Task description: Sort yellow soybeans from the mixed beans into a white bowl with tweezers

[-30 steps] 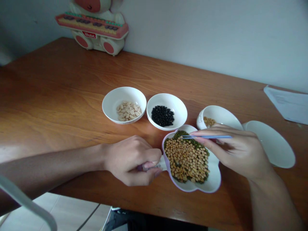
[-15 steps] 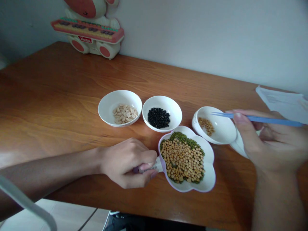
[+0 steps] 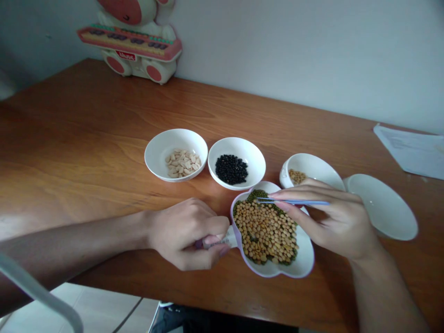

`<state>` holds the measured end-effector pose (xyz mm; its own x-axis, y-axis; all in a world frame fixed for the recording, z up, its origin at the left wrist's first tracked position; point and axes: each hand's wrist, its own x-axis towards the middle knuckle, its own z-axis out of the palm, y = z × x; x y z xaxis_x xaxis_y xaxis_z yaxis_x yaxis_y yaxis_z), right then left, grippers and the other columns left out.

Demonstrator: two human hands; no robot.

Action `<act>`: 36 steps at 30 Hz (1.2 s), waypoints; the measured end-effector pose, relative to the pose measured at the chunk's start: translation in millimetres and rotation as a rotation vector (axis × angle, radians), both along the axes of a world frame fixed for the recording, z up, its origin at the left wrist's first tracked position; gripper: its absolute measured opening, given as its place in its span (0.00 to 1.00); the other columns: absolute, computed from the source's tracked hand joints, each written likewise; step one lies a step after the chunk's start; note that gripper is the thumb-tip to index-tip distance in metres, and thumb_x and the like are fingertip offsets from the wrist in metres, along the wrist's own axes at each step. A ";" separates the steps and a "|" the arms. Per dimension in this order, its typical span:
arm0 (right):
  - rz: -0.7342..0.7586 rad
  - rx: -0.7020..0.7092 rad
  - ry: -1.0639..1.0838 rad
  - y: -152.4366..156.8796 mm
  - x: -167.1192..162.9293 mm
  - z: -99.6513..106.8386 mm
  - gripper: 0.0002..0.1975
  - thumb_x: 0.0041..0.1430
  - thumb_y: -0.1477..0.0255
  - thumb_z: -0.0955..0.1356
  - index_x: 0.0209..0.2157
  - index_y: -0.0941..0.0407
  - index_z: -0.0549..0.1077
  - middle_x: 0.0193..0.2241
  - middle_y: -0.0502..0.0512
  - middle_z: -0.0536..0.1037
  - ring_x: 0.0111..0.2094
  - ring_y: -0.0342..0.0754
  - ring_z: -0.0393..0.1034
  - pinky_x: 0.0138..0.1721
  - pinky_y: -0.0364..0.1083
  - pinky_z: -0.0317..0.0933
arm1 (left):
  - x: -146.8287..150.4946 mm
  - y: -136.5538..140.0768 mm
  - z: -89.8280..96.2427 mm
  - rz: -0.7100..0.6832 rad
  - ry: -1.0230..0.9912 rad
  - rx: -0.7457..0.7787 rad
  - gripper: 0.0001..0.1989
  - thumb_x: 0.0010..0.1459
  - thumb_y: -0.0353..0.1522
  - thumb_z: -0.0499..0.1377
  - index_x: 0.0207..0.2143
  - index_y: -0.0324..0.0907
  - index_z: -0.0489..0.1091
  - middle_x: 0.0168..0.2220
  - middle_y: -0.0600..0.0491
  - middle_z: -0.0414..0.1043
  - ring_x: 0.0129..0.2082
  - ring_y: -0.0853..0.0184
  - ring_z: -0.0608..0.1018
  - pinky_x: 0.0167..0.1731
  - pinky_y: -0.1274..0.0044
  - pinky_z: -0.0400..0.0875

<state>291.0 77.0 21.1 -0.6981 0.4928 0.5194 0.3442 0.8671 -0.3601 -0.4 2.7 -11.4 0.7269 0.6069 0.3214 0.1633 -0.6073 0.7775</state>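
Observation:
My left hand is closed round the short handle of a white flower-shaped dish with a lilac edge. Yellow soybeans lie in it over green mung beans. Above the dish's far side, my right hand pinches blue tweezers, tips pointing left over the beans. Whether the tips touch a bean I cannot tell. Behind that hand stands a white bowl with some yellow beans, partly hidden by the fingers.
Farther back are a bowl of pale flat seeds and a bowl of black beans. At the right lies a white bowl. A toy keyboard animal stands by the wall, and paper lies at the back right.
My right hand has moved left and down with the tweezers, from the bowl of yellow beans to over the flower-shaped dish. The rightmost bowl now shows. My left hand keeps its hold.

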 end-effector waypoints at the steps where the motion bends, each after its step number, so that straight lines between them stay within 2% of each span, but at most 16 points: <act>1: 0.004 0.000 -0.003 0.0 0.0 -0.5 0.12 0.61 0.81 0.74 0.44 0.51 0.80 0.38 0.49 0.87 0.37 0.46 0.82 0.46 0.49 0.75 | -0.1 -0.1 -0.1 -0.002 -0.001 0.002 0.15 0.63 0.26 0.58 0.29 0.47 0.53 0.20 0.62 0.62 0.19 0.71 0.65 0.21 0.74 0.58; 15: -0.004 -0.005 -0.028 -0.2 -2.2 -3.0 0.10 0.63 0.79 0.74 0.43 0.51 0.81 0.37 0.48 0.87 0.36 0.46 0.82 0.45 0.49 0.75 | -0.7 -0.6 -0.3 0.005 0.012 0.017 0.15 0.62 0.26 0.58 0.29 0.47 0.53 0.21 0.61 0.64 0.19 0.71 0.66 0.21 0.74 0.58; 19: -0.022 -0.007 0.018 0.3 0.6 -1.0 0.12 0.62 0.81 0.74 0.44 0.50 0.82 0.38 0.48 0.87 0.36 0.46 0.82 0.44 0.49 0.75 | -0.5 -0.3 -0.2 -0.001 0.015 0.025 0.15 0.63 0.26 0.58 0.29 0.47 0.53 0.21 0.61 0.64 0.19 0.71 0.66 0.21 0.74 0.59; 21: -0.106 0.030 0.077 1.9 6.8 0.3 0.14 0.61 0.81 0.75 0.44 0.49 0.82 0.38 0.48 0.87 0.35 0.47 0.82 0.40 0.49 0.75 | -0.5 -0.2 -0.2 0.001 0.017 0.028 0.15 0.63 0.27 0.57 0.29 0.47 0.53 0.21 0.61 0.64 0.18 0.71 0.66 0.21 0.73 0.58; 24: -0.402 0.196 0.159 6.7 22.9 -0.5 0.14 0.58 0.78 0.77 0.44 0.47 0.85 0.33 0.49 0.86 0.31 0.51 0.80 0.32 0.50 0.71 | -0.7 -0.2 -0.4 -0.002 0.016 0.028 0.15 0.63 0.27 0.57 0.29 0.47 0.53 0.21 0.61 0.64 0.18 0.71 0.66 0.21 0.74 0.57; 26: -0.607 0.243 0.176 11.0 34.9 -3.8 0.14 0.58 0.76 0.77 0.46 0.47 0.85 0.36 0.51 0.86 0.33 0.55 0.81 0.35 0.53 0.71 | -0.8 -0.2 -0.4 -0.002 0.016 0.024 0.15 0.63 0.27 0.57 0.29 0.47 0.53 0.21 0.61 0.64 0.18 0.71 0.66 0.21 0.74 0.57; 28: -0.678 0.237 0.221 14.4 43.8 -7.9 0.15 0.59 0.75 0.76 0.47 0.45 0.85 0.38 0.51 0.86 0.35 0.57 0.81 0.38 0.56 0.72 | -0.8 -0.3 -0.3 -0.002 0.015 0.021 0.15 0.63 0.27 0.57 0.29 0.46 0.53 0.21 0.61 0.64 0.18 0.71 0.66 0.21 0.74 0.57; 32: -0.709 0.218 0.245 14.3 45.2 -10.7 0.16 0.60 0.74 0.76 0.48 0.43 0.84 0.38 0.50 0.86 0.35 0.57 0.80 0.38 0.57 0.72 | -0.6 0.0 -0.1 -0.001 0.007 0.019 0.15 0.63 0.27 0.57 0.29 0.47 0.53 0.20 0.61 0.64 0.18 0.72 0.66 0.21 0.74 0.57; 36: -0.572 0.210 0.247 5.3 27.3 -3.0 0.17 0.59 0.77 0.76 0.45 0.42 0.84 0.36 0.49 0.86 0.34 0.55 0.80 0.35 0.55 0.71 | -0.6 0.4 -0.2 -0.008 0.005 0.018 0.15 0.63 0.26 0.57 0.29 0.47 0.53 0.21 0.61 0.64 0.18 0.71 0.66 0.21 0.74 0.58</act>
